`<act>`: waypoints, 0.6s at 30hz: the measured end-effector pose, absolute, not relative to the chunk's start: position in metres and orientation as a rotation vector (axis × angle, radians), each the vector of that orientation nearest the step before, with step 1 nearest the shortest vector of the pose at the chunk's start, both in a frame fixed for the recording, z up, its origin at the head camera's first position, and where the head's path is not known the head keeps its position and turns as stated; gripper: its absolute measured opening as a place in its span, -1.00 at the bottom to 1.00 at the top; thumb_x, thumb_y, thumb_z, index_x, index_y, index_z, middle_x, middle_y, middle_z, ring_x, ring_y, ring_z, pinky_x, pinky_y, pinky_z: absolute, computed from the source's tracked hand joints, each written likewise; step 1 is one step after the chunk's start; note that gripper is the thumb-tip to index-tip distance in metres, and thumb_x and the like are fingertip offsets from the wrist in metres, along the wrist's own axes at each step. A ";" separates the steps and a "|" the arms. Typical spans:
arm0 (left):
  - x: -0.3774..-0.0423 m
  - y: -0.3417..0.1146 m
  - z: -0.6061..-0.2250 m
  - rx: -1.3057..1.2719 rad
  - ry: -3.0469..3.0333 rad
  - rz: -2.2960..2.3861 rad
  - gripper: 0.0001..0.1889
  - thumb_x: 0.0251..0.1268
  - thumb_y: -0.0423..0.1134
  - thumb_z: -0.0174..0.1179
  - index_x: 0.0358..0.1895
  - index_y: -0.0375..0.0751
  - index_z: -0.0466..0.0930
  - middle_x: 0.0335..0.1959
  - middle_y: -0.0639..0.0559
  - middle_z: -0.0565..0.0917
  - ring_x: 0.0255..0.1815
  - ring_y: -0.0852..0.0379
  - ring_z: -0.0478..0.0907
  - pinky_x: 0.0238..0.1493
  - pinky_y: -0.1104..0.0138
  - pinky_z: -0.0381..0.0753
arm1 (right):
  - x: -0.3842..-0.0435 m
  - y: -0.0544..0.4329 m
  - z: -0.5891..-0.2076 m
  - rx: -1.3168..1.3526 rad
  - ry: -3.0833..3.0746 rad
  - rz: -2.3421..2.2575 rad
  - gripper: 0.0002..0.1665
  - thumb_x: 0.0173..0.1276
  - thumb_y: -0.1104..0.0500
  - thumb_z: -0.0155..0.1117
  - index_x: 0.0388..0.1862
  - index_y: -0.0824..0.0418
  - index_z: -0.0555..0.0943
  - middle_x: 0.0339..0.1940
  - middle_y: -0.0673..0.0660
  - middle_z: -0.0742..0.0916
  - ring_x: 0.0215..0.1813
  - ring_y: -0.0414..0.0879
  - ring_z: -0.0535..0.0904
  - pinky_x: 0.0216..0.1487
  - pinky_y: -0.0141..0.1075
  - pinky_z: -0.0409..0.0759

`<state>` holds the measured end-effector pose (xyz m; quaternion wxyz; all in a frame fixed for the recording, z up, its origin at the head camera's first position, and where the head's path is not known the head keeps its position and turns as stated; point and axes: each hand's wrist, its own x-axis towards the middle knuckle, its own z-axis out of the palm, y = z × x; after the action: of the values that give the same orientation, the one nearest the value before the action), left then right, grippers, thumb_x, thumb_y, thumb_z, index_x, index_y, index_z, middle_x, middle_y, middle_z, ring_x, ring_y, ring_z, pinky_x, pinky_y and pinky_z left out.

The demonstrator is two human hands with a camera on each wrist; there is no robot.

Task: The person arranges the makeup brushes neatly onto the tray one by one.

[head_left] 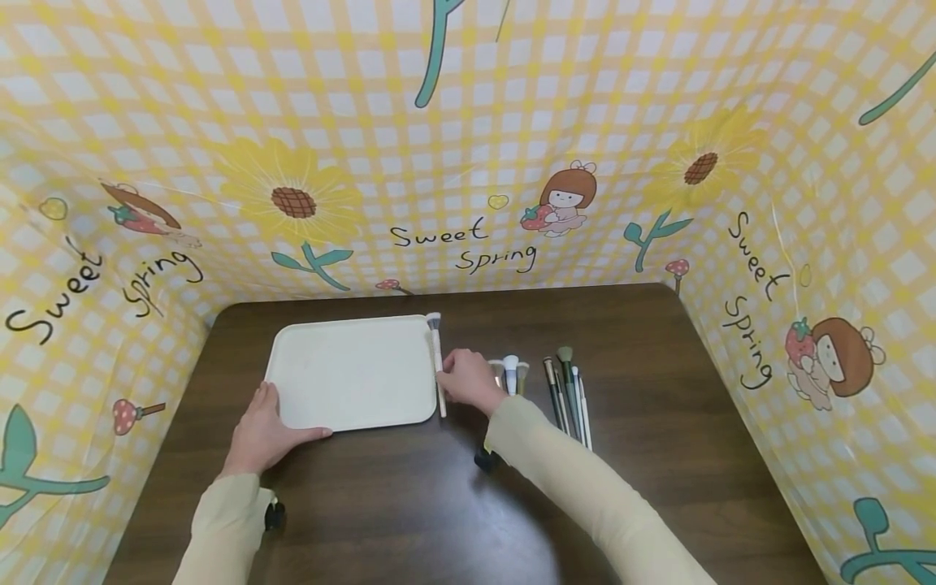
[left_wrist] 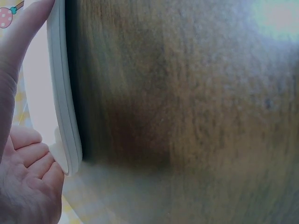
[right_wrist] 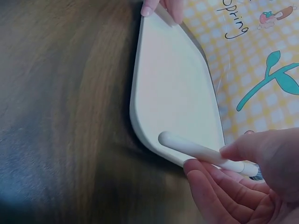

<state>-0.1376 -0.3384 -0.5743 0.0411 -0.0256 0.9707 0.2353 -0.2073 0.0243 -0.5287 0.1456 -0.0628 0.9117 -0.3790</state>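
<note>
A white rectangular tray [head_left: 354, 374] with rounded corners lies on the dark wooden table. My left hand [head_left: 265, 432] holds its near left corner, thumb along the front rim and fingers at the left side. In the left wrist view the thumb [left_wrist: 23, 35] reaches over the rim [left_wrist: 65, 93], with bent fingers [left_wrist: 35, 161] at the corner. Over the tray's right edge, my right hand [head_left: 471, 379] pinches a white-handled makeup brush [head_left: 438, 357] between thumb and fingers. Its greyish bristles point away from me. In the right wrist view the brush handle [right_wrist: 189, 147] overlaps the tray.
Right of my right hand, several short makeup brushes [head_left: 511, 370] lie partly hidden by the hand and sleeve. Farther right is a group of longer brushes [head_left: 566, 390], one with a green head. Yellow checked cloth [head_left: 468, 146] walls the table [head_left: 387, 512] at the back and sides.
</note>
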 end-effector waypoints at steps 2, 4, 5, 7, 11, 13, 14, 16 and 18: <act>-0.138 -0.339 -0.575 -0.080 2.970 0.727 0.61 -0.29 0.54 0.47 0.51 -0.70 -0.18 0.49 -0.70 -0.09 0.50 -0.58 -0.06 0.33 -0.37 0.15 | -0.210 0.021 -0.528 -0.180 2.623 -1.098 -0.87 0.40 0.17 0.30 -0.26 0.23 0.65 -0.67 -0.02 0.68 -0.63 -0.20 0.63 -0.51 -0.37 0.56; -0.138 -0.339 -0.575 -0.080 2.971 0.728 0.61 -0.29 0.54 0.47 0.51 -0.70 -0.18 0.49 -0.70 -0.09 0.50 -0.58 -0.06 0.33 -0.37 0.16 | -0.212 0.018 -0.527 -0.180 2.616 -1.103 -0.87 0.40 0.17 0.30 -0.26 0.23 0.66 -0.67 -0.01 0.69 -0.63 -0.20 0.64 -0.50 -0.37 0.56; -0.138 -0.338 -0.574 -0.080 2.972 0.729 0.61 -0.29 0.54 0.47 0.51 -0.70 -0.18 0.49 -0.71 -0.09 0.50 -0.58 -0.05 0.33 -0.37 0.15 | -0.213 0.017 -0.526 -0.179 2.610 -1.108 -0.87 0.40 0.18 0.29 -0.27 0.23 0.67 -0.66 -0.01 0.69 -0.63 -0.20 0.64 -0.49 -0.38 0.56; -0.138 -0.338 -0.574 -0.082 2.972 0.727 0.60 -0.29 0.54 0.47 0.51 -0.70 -0.18 0.49 -0.70 -0.09 0.50 -0.58 -0.06 0.33 -0.37 0.15 | -0.216 0.013 -0.525 -0.170 2.595 -1.121 -0.88 0.40 0.19 0.27 -0.27 0.23 0.66 -0.65 0.00 0.70 -0.62 -0.19 0.65 -0.47 -0.38 0.57; -0.138 -0.338 -0.573 -0.082 2.971 0.728 0.60 -0.28 0.53 0.48 0.51 -0.70 -0.18 0.49 -0.70 -0.09 0.51 -0.57 -0.07 0.34 -0.37 0.14 | -0.221 0.007 -0.522 -0.135 2.571 -1.139 -0.88 0.39 0.20 0.26 -0.29 0.23 0.67 -0.64 0.01 0.72 -0.62 -0.19 0.66 -0.44 -0.40 0.58; -0.138 -0.338 -0.572 -0.080 2.970 0.730 0.60 -0.28 0.53 0.48 0.51 -0.70 -0.17 0.49 -0.70 -0.09 0.51 -0.57 -0.08 0.34 -0.37 0.13 | -0.223 0.004 -0.522 -0.107 2.561 -1.137 -0.88 0.38 0.20 0.27 -0.32 0.22 0.67 -0.66 0.01 0.72 -0.63 -0.19 0.66 -0.45 -0.41 0.59; -0.138 -0.338 -0.572 -0.078 2.966 0.734 0.60 -0.28 0.53 0.48 0.51 -0.70 -0.18 0.49 -0.70 -0.09 0.52 -0.56 -0.09 0.34 -0.37 0.13 | -0.224 0.003 -0.522 -0.097 2.557 -1.131 -0.87 0.38 0.21 0.27 -0.35 0.22 0.69 -0.66 0.01 0.72 -0.63 -0.20 0.66 -0.45 -0.41 0.59; -0.138 -0.338 -0.572 -0.076 2.958 0.739 0.60 -0.27 0.52 0.48 0.51 -0.71 -0.19 0.49 -0.70 -0.10 0.53 -0.55 -0.11 0.35 -0.36 0.12 | -0.226 0.000 -0.523 -0.085 2.545 -1.121 -0.83 0.37 0.21 0.27 -0.42 0.21 0.70 -0.68 0.00 0.71 -0.64 -0.20 0.66 -0.47 -0.41 0.60; -0.138 -0.338 -0.573 -0.076 2.952 0.742 0.60 -0.27 0.52 0.47 0.51 -0.71 -0.20 0.50 -0.69 -0.11 0.53 -0.54 -0.12 0.36 -0.36 0.11 | -0.228 -0.003 -0.525 -0.079 2.531 -1.102 -0.76 0.38 0.21 0.26 -0.50 0.19 0.71 -0.69 0.00 0.71 -0.63 -0.21 0.66 -0.51 -0.41 0.60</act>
<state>-0.1377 -0.3382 -0.5725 0.0485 -0.0251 0.9684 0.2434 -0.2281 -0.0027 -0.5246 0.1889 -0.0279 0.8999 -0.3920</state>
